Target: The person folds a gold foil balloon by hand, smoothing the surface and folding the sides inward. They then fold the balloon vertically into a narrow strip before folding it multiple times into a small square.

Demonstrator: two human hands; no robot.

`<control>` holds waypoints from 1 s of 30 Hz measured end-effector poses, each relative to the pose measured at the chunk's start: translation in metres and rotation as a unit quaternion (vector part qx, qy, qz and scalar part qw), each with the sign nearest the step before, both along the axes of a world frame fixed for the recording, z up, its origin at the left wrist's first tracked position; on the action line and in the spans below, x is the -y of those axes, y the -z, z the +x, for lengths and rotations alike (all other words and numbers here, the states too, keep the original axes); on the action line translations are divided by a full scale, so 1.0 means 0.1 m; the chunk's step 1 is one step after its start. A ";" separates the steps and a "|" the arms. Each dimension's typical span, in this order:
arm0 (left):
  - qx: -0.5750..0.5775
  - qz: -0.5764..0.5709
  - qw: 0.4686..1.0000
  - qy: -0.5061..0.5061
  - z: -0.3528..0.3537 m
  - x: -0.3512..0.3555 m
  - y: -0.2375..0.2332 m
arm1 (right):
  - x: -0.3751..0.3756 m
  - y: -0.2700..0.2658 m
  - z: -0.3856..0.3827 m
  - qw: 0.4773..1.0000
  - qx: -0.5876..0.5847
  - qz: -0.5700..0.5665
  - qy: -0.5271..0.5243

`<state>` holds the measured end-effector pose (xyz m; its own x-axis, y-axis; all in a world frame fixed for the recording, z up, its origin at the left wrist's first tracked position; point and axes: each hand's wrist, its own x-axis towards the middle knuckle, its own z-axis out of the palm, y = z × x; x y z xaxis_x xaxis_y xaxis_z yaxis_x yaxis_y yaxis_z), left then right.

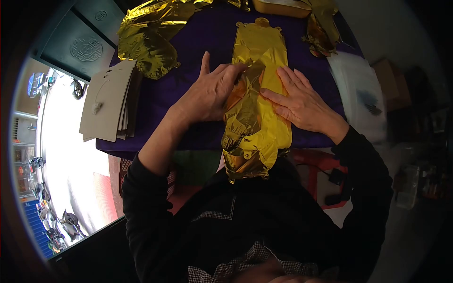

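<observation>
A long strip of shiny gold foil (259,47) lies partly folded on a table with a purple cloth, its near end hanging over the front edge. My left hand (212,92) is at the foil's left side, thumb raised, its other fingertips closed on a fold of the foil. Spread flat on the right side of the strip, my right hand (299,101) presses the foil with its fingers apart. Where the fold lifts between both hands, an orange-tinted inner surface shows.
More crumpled gold foil (146,45) lies at the back left, beside a stack of grey cards (106,101). At the back right are another foil piece (323,33) and a yellow container (283,7). A red stool (311,162) stands under the table's front edge (311,140).
</observation>
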<state>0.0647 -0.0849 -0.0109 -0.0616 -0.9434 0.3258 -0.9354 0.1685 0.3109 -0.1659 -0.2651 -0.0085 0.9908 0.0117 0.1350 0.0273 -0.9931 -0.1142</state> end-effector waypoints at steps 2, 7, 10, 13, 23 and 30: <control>-0.008 -0.019 1.000 -0.001 -0.01 0.01 0.00 | 0.01 0.02 0.00 1.000 0.000 0.001 0.003; 0.048 0.018 0.998 0.021 0.01 0.03 -0.08 | 0.04 0.07 0.00 0.999 0.023 -0.022 -0.006; 0.058 0.030 0.997 0.034 0.03 0.02 -0.10 | 0.04 0.10 0.00 0.999 0.023 -0.025 -0.001; 0.041 0.020 0.999 0.026 -0.03 -0.06 -0.19 | 0.05 0.10 -0.01 1.000 0.018 -0.021 0.002; 0.085 0.074 0.993 0.038 0.03 -0.32 -0.34 | 0.06 0.12 -0.01 1.000 0.011 -0.013 0.004; 0.095 0.032 0.992 0.080 0.04 -0.34 -0.26 | 0.05 0.11 -0.02 1.000 0.005 0.000 0.003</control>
<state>0.0690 -0.0508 0.0152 -0.2664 -0.9351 0.2337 -0.9410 0.3049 0.1471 -0.1680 -0.2701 -0.0191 0.9894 0.0049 0.1452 0.0215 -0.9933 -0.1132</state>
